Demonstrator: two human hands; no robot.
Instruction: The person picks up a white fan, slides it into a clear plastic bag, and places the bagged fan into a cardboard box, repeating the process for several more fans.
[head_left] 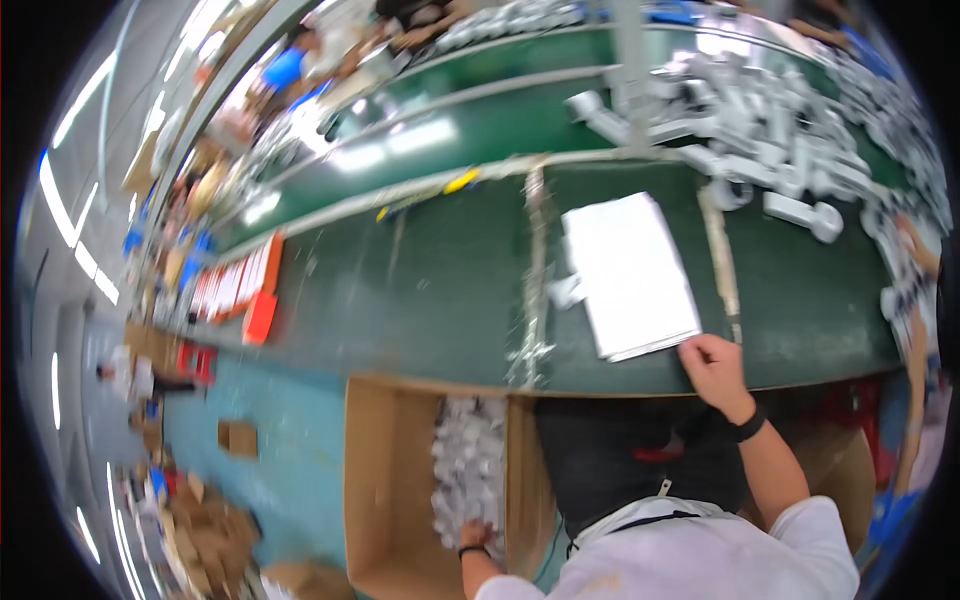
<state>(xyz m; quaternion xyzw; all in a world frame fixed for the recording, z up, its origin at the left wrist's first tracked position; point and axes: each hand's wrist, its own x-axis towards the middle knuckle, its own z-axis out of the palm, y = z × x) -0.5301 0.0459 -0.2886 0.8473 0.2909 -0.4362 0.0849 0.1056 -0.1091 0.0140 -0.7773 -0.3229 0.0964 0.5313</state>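
Right hand pinching the near corner of the white sheet stack on the green table, left hand down among white pieces in the cardboard box, grip unclear, nothing yet lifted out.

Left hand half-buried in packets
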